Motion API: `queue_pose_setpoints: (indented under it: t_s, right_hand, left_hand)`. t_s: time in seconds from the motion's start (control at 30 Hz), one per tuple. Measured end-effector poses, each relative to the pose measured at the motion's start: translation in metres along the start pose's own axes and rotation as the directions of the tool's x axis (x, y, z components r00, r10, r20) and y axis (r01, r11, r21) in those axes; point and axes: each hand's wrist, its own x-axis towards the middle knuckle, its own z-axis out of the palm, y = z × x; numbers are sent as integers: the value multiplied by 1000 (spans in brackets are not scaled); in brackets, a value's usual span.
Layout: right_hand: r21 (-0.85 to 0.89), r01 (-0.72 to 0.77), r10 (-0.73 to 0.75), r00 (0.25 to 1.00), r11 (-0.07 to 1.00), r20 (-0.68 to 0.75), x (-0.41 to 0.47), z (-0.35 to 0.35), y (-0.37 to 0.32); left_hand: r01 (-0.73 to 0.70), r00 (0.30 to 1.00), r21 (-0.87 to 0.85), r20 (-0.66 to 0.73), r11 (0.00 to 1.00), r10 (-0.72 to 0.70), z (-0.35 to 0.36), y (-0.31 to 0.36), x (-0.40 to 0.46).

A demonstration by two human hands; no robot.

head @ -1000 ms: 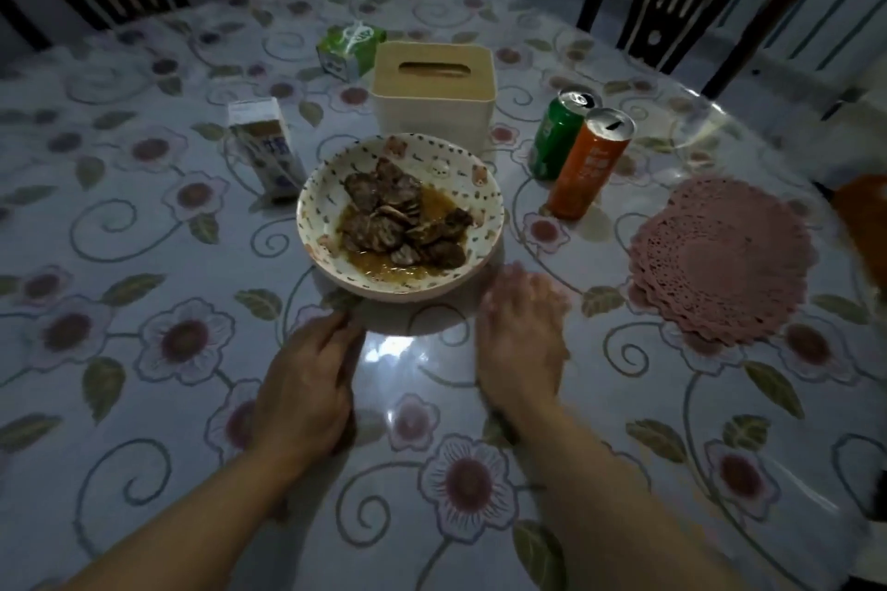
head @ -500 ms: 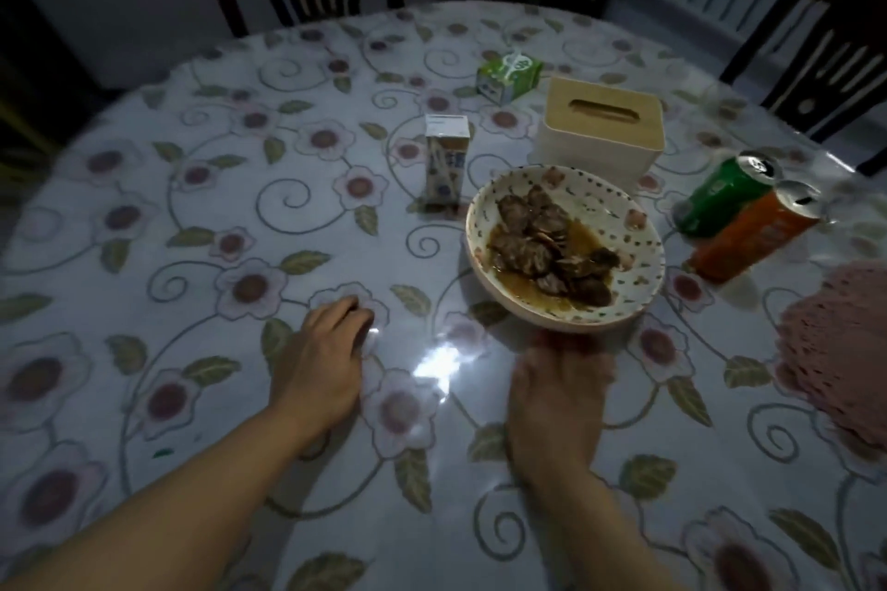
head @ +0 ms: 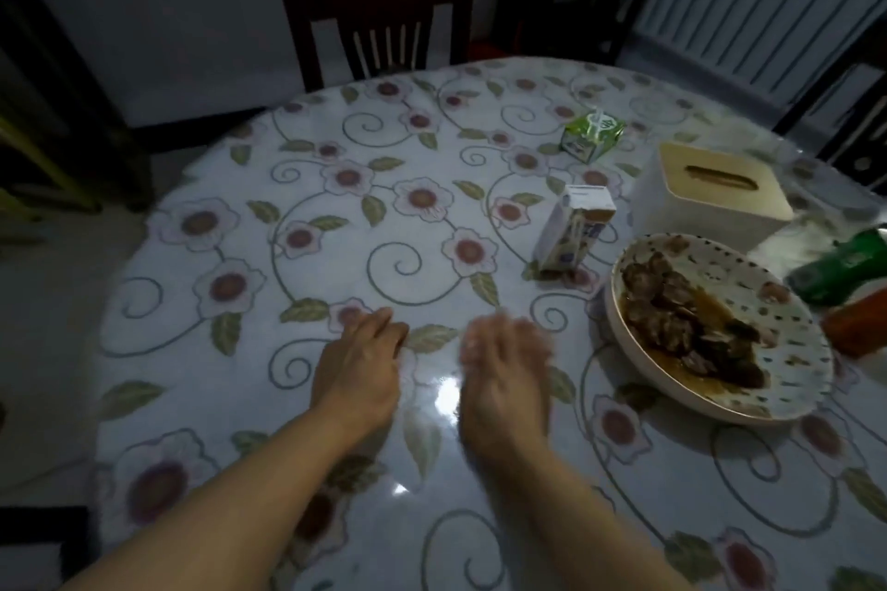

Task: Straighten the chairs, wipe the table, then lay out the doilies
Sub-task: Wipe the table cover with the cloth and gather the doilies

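Note:
The round table (head: 216, 264) wears a flowered cloth under a glossy clear cover. My left hand (head: 357, 372) lies flat on it, fingers straight, holding nothing. My right hand (head: 504, 374) hovers or rests just beside it, blurred, fingers extended and empty. A dark wooden chair (head: 379, 14) stands at the table's far edge, its back towards the wall. Another dark chair (head: 859, 120) shows at the right edge. The doilies are out of view.
A spotted bowl of meat in sauce (head: 710, 336) sits right of my hands. Behind it stand a white carton (head: 573, 230), a green carton (head: 593, 139) and a tissue box (head: 710, 187). A green can (head: 845, 266) and an orange can (head: 859, 324) are at the right edge.
My view has swung left, so the bowl and cans slid to the right and the pink doilies left the frame. Both hands have slid left along the table away from the bowl.

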Motion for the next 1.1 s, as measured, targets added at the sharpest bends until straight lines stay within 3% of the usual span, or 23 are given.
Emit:
queue_pose_setpoints:
  t_s: [0.1,0.2,0.3,0.37,0.47,0.57,0.63,0.7,0.77,0.83,0.93,1.03,1.1]
  right_hand:
    - [113,259,-272,954,959,123,-23,5,-47]
    - [151,353,-377,909,923,178,-10,1,-29]
    - [77,165,-175,974,983,146,31,-4,7]
    - [-3,139,-137,981,990,140,63,1,18]
    - [-51,98,-86,976,994,198,109,17,5]
    - [-103,-3,12,996,995,87,125,32,-29]
    - [12,145,-145,989,989,42,112,38,-52]
    - [137,380,-392,917,915,75,96,37,-61]
    - [179,504,-520,853,845,50,100,36,-52]
    - [169,456,-458,888,873,-31,121,44,-31]
    - [129,190,-163,967,973,-196,165,46,-6]
    - [63,-66,70,995,996,-70,193,38,-9]
    - [57,-91,91,996,994,-14,189,41,-22]
  left_hand:
    - [-1,1000,1,16,1000,1,-10,-18,6]
    - [-14,999,4,-50,1000,14,-21,-36,17]
    - [-27,999,33,-39,999,28,-31,-49,29]
    - [-20,1000,52,2,998,19,-33,-55,38]
    - [-11,1000,70,-1,997,11,-33,-62,54]
    - [24,1000,79,-4,997,-24,-35,-69,71]
    - [39,999,89,-36,995,-36,-37,-71,80]
    - [63,995,72,-83,995,-57,-40,-68,89]
    - [73,991,64,-114,995,-66,-44,-62,101]
    - [65,994,74,-95,995,-58,-47,-57,116]
    - [53,998,90,-32,995,-50,-49,-52,138]
    - [48,998,66,-37,997,-45,-49,-47,159]
    - [53,996,65,-70,996,-49,-48,-45,173]
